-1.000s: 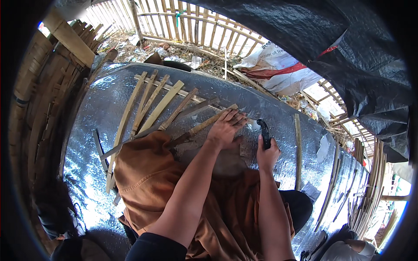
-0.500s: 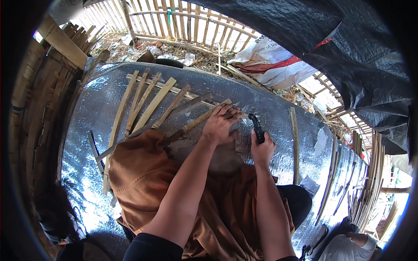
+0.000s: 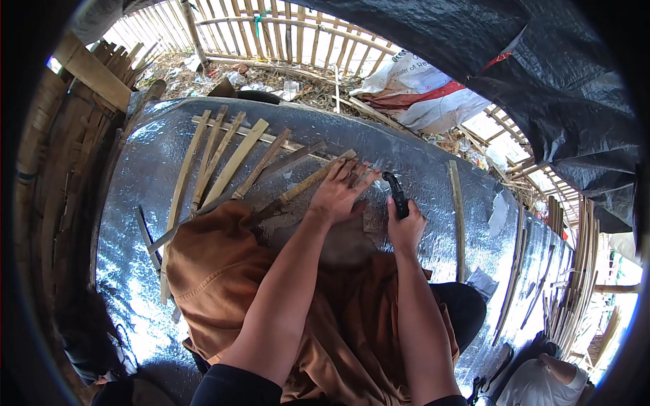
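Observation:
My left hand [image 3: 333,197] lies over the right end of a long thin crosswise slat [image 3: 277,140], fingers spread, beside the tip of a bamboo strip [image 3: 308,184]. In my right hand [image 3: 407,227] is a black hammer [image 3: 399,203], its curved head close to the left fingertips. Whether the head touches the slat I cannot tell. Several wooden and bamboo strips, among them a wide pale one [image 3: 237,159], fan out across the crosswise slat to the left. Brown cloth [image 3: 213,260] over my legs hides some of their lower ends.
A shiny silver sheet [image 3: 433,183] covers the ground. To the right lies a single strip [image 3: 458,223], with more sticks [image 3: 575,271] beyond. A bamboo fence [image 3: 298,34] and a white sack [image 3: 420,88] stand at the back. Dark tarpaulin [image 3: 562,88] hangs at upper right. Another person [image 3: 545,382] is at lower right.
The fingers of my left hand have spread further apart at the slat's end. The hammer stays in my right hand, nearly in place. The whole view has shifted slightly.

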`<state>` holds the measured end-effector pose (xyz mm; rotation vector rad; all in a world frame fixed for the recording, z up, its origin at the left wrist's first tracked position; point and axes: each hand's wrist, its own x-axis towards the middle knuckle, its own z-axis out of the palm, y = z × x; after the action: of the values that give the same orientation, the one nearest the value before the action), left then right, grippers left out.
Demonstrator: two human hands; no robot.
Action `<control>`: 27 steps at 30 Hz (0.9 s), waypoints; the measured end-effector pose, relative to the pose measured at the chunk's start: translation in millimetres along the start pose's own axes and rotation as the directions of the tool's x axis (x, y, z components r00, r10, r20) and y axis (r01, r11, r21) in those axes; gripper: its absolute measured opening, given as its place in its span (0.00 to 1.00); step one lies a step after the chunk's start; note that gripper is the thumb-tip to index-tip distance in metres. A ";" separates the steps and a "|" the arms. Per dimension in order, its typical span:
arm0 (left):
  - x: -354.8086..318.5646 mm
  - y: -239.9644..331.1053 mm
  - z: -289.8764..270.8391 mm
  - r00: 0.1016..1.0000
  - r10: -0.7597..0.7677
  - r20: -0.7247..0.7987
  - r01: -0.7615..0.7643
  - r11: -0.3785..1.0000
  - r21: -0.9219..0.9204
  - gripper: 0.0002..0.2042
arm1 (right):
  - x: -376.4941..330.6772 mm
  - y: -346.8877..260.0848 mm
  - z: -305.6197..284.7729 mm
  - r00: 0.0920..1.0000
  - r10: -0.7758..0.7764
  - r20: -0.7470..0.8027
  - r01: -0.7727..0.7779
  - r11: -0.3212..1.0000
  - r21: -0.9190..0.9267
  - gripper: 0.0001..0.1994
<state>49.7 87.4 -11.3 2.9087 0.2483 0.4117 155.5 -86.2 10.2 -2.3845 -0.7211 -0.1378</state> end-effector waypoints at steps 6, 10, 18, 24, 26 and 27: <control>-0.3 -2.6 2.3 0.998 -0.038 0.042 0.039 0.999 -0.009 0.41 | 1.1 -1.8 -0.9 1.000 0.011 -0.020 -0.011 0.999 0.035 0.23; 1.6 -1.3 6.1 0.998 -0.051 0.039 0.052 0.999 -0.010 0.40 | 2.5 0.8 -0.7 0.997 0.057 -0.045 -0.056 0.998 0.036 0.23; 1.5 0.3 3.9 0.995 -0.080 0.067 0.081 0.997 -0.013 0.40 | 1.0 -0.5 -0.2 0.997 0.055 -0.054 -0.053 0.998 0.030 0.23; 1.7 1.9 3.3 0.997 -0.069 0.025 0.070 0.997 -0.028 0.41 | 1.2 -0.2 -1.5 0.997 0.051 -0.062 -0.048 0.998 0.048 0.23; 0.8 2.2 4.9 0.998 -0.060 0.005 0.060 0.998 -0.032 0.41 | 0.5 -2.2 -3.2 0.998 0.012 -0.060 -0.010 0.999 0.040 0.22; -0.6 1.4 6.5 0.995 -0.066 -0.071 0.061 0.996 -0.067 0.40 | 0.3 -4.3 -3.9 0.998 0.017 -0.063 -0.014 0.999 0.043 0.22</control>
<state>51.2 84.9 -17.2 2.8172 0.3305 0.5065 153.9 -85.6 15.7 -2.3336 -0.6690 -0.1888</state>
